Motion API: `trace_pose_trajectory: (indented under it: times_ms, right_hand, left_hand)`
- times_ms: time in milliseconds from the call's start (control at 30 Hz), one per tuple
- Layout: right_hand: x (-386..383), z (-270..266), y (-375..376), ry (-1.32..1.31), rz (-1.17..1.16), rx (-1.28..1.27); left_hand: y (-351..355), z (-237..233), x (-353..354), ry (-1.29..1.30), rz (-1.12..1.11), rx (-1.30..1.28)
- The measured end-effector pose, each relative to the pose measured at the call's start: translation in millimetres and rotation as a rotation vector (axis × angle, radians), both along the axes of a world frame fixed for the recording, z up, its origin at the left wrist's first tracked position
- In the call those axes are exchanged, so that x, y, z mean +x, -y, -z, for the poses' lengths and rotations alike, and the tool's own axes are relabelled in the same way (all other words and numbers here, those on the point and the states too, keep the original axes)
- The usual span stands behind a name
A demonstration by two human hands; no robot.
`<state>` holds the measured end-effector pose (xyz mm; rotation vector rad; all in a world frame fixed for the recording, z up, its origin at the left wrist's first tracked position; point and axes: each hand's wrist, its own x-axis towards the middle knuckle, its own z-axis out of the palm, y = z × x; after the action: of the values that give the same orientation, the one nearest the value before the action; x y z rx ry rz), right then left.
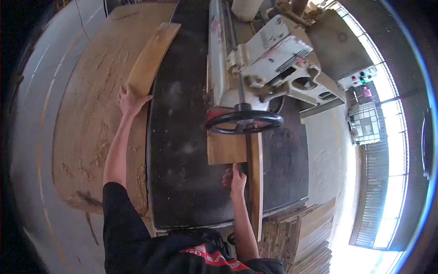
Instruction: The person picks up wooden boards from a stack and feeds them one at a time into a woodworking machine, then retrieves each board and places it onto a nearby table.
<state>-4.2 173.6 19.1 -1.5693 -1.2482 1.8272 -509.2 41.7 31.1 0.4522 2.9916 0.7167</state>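
Observation:
My left hand (130, 99) is on the near end of a long, slightly curved wooden board (153, 57), fingers along its left side and thumb spread to the right. That board lies at the edge between the dusty wooden surface and the black machine table (182, 182). My right hand (236, 181) touches the near edge of another wooden board (226, 150) with an outstretched finger, its other fingers curled. This board lies flat on the black table beside a wooden fence (256, 182); its far part is hidden under the machine and the black handwheel (244, 122).
A white machine head (278, 50) rises over the table's far right. Sawdust covers the wooden surface (91, 114) at left. Stacked boards (301, 237) stand at the lower right. A control box (358, 78) and a caged white container (365, 123) are further right.

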Motion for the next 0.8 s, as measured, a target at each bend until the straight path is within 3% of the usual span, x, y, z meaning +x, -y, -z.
trace_pose_trajectory:
  times_ms: [100, 233, 567, 600, 700, 733, 800]
  right_hand:
    - [6, -11, 19, -0.05, -0.077, 0.121]
    - [24, 9, 43, -0.093, -0.168, 0.386]
    - [108, 32, 99, -0.133, -0.293, 0.362]
    - [118, 34, 103, -0.139, -0.295, 0.369]
    - [145, 68, 108, -0.151, -0.303, 0.407]
    - [150, 74, 109, -0.158, -0.306, 0.411]
    - [157, 56, 117, -0.202, -0.311, 0.309]
  left_hand:
    - [-9, -15, 28, 0.022, -0.034, -0.027]
    - [7, -34, 122, -0.025, -0.087, 0.027]
    - [156, -34, 389, 0.187, -0.171, 0.264]
    - [171, -42, 410, 0.096, -0.171, 0.208]
    - [218, -30, 444, 0.201, -0.17, 0.603]
    - [229, -33, 452, 0.128, -0.124, 0.637]
    - [249, -56, 467, 0.54, -0.213, 0.936]
